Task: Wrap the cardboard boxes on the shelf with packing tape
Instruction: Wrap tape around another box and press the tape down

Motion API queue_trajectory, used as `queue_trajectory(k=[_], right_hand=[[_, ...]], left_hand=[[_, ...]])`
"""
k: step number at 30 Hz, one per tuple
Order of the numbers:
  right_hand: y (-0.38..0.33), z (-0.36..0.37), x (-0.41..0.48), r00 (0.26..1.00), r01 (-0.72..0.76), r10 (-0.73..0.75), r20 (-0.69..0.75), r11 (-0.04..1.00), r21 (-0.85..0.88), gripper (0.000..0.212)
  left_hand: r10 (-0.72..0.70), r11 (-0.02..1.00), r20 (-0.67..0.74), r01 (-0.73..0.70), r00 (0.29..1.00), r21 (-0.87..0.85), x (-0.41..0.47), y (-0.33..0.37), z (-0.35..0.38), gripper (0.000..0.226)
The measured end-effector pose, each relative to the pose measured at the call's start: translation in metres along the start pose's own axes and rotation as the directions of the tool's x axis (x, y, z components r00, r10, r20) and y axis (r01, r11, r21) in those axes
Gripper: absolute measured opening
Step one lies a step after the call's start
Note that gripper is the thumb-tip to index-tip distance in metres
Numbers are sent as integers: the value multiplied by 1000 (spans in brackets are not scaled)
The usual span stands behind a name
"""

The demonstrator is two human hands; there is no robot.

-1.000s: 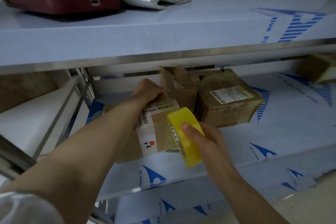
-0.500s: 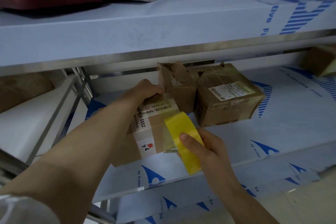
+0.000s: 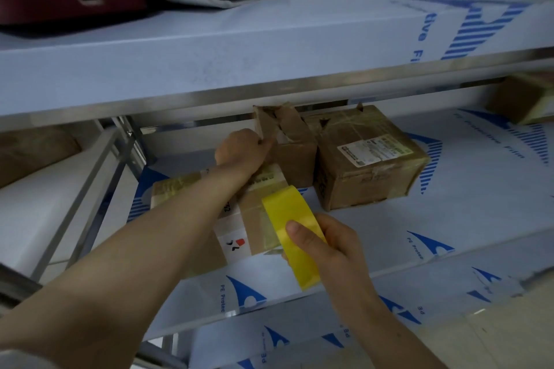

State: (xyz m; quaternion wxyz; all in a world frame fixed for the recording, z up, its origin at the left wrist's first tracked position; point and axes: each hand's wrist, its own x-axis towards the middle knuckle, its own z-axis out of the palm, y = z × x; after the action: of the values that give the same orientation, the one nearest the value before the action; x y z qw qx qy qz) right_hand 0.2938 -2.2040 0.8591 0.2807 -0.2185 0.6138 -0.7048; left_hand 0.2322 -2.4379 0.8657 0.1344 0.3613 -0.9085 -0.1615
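Head view is showing a cardboard box (image 3: 254, 225) lying flat near the front edge of the middle shelf (image 3: 389, 237), its white-labelled near face turned toward the camera; the forearm is covering much of it, so its long axis cannot be told. The left hand (image 3: 242, 150) is reaching over its far end, fingers curled against a torn cardboard box (image 3: 293, 141) just behind; what they are gripping is hidden. The right hand (image 3: 329, 249) is pinching a yellow packing tape roll (image 3: 281, 210) between thumb and fingers, the roll standing on edge against the box's near right corner. The torn box is almost reaching the upper shelf (image 3: 269, 48). Bare shelf is lying open to the right, in front of a labelled cardboard box (image 3: 371, 165).
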Motion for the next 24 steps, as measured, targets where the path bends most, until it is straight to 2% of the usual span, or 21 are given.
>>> queue_trajectory(k=[2, 4, 7, 9, 11, 13, 15, 17, 20, 24], right_hand=[[2, 0, 0, 1000, 0, 0, -1, 1000, -4, 47], [2, -1, 0, 1000, -8, 8, -2, 1000, -11, 46], [0, -3, 2, 1000, -25, 26, -16, 999, 40, 26], [2, -5, 3, 1000, -23, 24, -13, 998, 50, 32], [5, -3, 2, 1000, -5, 5, 0, 999, 42, 43], [7, -2, 1, 1000, 12, -12, 0, 999, 53, 39], [8, -3, 2, 1000, 21, -20, -10, 998, 66, 38], [8, -5, 4, 1000, 29, -28, -12, 997, 72, 46], [8, -4, 7, 998, 52, -51, -21, 997, 50, 52], [9, -5, 7, 999, 40, -39, -12, 998, 46, 35]], left_hand=[[82, 991, 98, -92, 992, 98, -3, 5, 6, 63], [129, 978, 112, -145, 985, 151, -3, 7, 8, 55], [115, 985, 156, -133, 981, 112, -1, 12, 6, 51], [87, 988, 220, -112, 972, 105, -3, 13, 6, 63], [86, 984, 180, -112, 980, 140, -8, 10, 7, 61], [79, 986, 128, -97, 989, 138, -11, 13, 6, 54], [51, 985, 148, -74, 988, 156, -15, 21, 3, 62], [37, 965, 217, -92, 975, 246, -21, 29, -1, 76], [11, 958, 307, -98, 952, 269, -36, 34, 0, 93], [51, 934, 278, -144, 959, 326, -41, 35, 5, 89]])
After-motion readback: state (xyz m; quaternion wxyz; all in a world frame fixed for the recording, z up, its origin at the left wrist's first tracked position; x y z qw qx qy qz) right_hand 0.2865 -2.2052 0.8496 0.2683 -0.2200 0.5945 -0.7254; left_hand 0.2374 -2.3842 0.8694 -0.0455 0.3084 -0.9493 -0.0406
